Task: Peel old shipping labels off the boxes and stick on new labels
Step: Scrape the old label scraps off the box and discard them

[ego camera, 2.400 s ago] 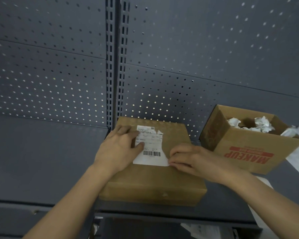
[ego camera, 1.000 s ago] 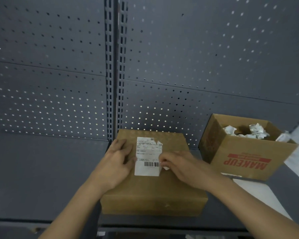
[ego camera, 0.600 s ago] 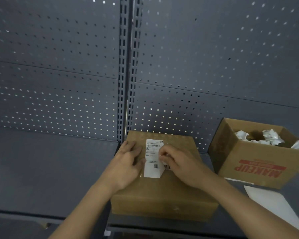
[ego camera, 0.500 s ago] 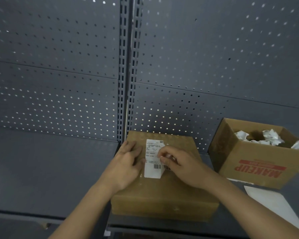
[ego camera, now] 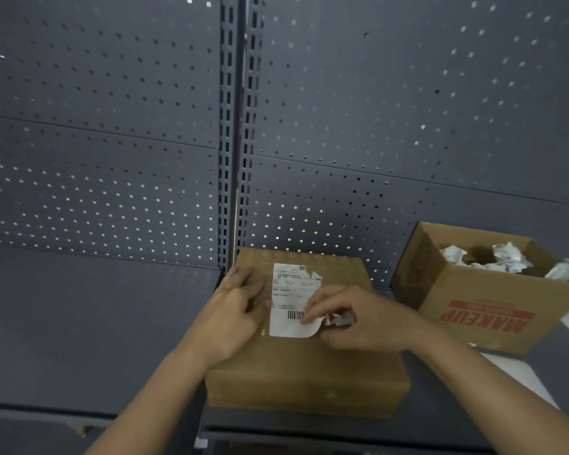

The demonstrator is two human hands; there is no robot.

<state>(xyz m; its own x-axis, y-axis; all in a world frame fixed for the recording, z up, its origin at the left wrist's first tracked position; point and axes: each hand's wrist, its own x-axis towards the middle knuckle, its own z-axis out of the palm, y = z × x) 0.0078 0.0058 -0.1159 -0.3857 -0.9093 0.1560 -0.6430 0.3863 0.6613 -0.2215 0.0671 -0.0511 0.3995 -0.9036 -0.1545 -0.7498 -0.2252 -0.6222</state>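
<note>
1. The shipping label (ego camera: 288, 300) is white, with printed lines and a barcode near its lower end. It is stuck to the top of the closed box (ego camera: 309, 366), a little left of that top's middle. Its far right corner is torn and ragged. Its near right corner is lifted off the cardboard and curls upward.
2. The right hand (ego camera: 358, 320) comes in from the right side of the closed box. Its fingers are curled and its fingertips (ego camera: 306, 320) pinch the lifted near right corner of the label against the thumb. The heel of the hand lies low over the box top.
3. The left hand (ego camera: 234, 313) lies flat on the top of the closed box, just left of the label. Its fingers are straight and close together, pointing to the far edge, and the thumb touches the label's left edge. It holds nothing and only presses down on the cardboard.
4. The closed box is brown cardboard and sits on a dark grey shelf (ego camera: 79, 323), with its far edge against the perforated back panel (ego camera: 375, 110).
5. Right of the closed box and apart from it stands an open box (ego camera: 493, 310) with red "MAKEUP" print upside down on its front. Crumpled papers (ego camera: 509, 257) lie inside it.
6. A white sheet (ego camera: 519, 376) lies flat on the shelf, right of the closed box and in front of the open box.
7. A slotted upright (ego camera: 234, 126) rises on the back panel from behind the far left corner of the closed box.
</note>
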